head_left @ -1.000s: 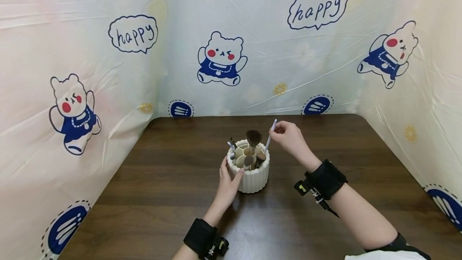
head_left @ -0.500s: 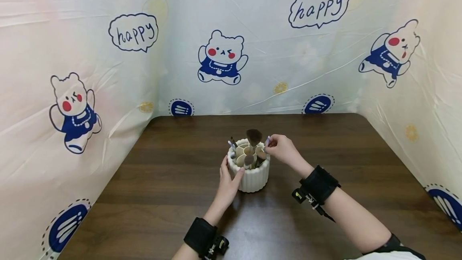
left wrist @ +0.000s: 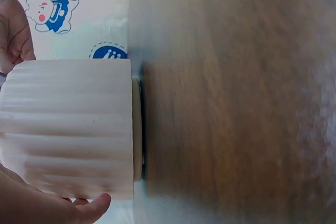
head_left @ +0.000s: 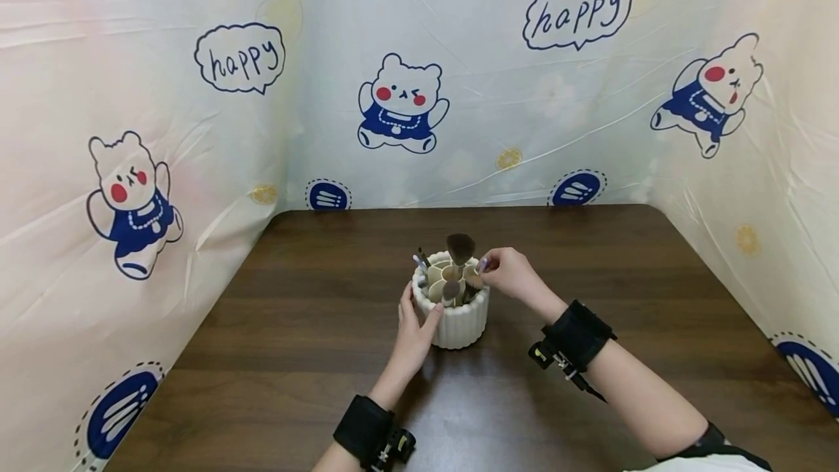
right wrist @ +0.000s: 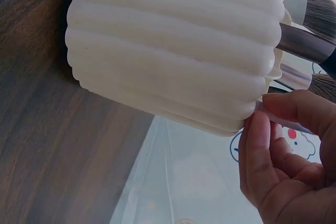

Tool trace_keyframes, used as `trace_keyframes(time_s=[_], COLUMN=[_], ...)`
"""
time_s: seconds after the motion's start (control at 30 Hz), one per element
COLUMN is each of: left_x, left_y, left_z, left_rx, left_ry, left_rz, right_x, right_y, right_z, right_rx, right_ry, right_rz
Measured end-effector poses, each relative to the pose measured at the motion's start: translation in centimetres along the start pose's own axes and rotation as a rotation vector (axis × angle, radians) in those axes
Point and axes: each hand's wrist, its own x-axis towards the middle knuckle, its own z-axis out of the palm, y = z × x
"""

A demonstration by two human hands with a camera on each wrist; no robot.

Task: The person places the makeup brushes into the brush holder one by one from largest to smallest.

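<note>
A white ribbed brush holder [head_left: 460, 328] stands upright on the table, with several makeup brushes in its cream divided insert. My left hand [head_left: 413, 337] holds its near left side, thumb toward the front and fingers around the left wall. At the right rim, my right hand [head_left: 516, 277] pinches a thin lilac stick [head_left: 481, 266] between thumb and fingers. In the right wrist view that lilac stick [right wrist: 291, 124] runs in over the rim; its lower end is hidden inside. A large dark fluffy brush [head_left: 461, 247] rises tallest from the middle.
The dark wooden table [head_left: 295, 326] extends around the holder on all sides. A pale printed curtain [head_left: 485, 93] hangs behind the table and along both sides. Another lilac stick [head_left: 419, 261] and a thin dark one stand at the holder's left rim.
My right hand has come down and slightly left, lowering the lilac stick into the right side of the holder. The left hand has kept its place on the holder.
</note>
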Motion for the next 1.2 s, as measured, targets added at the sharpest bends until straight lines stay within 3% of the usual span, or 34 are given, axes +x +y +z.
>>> trace_keyframes(time_s=[0.3,0.7,1.2], left_x=[0.0,0.0,0.0], left_y=[0.0,-0.1,-0.1], left_z=[-0.1,-0.1,-0.3], left_rx=[-0.003,-0.004,-0.001], left_ry=[0.003,-0.005,-0.008], left_rz=[0.010,0.013,0.003], right_x=[0.0,0.0,0.0], right_y=[-0.4,-0.7,-1.8], right_z=[0.4,0.8,0.6], right_rx=[-0.029,-0.153,-0.244], right_ry=[-0.015,0.007,-0.042], right_rz=[0.014,-0.053,-0.088])
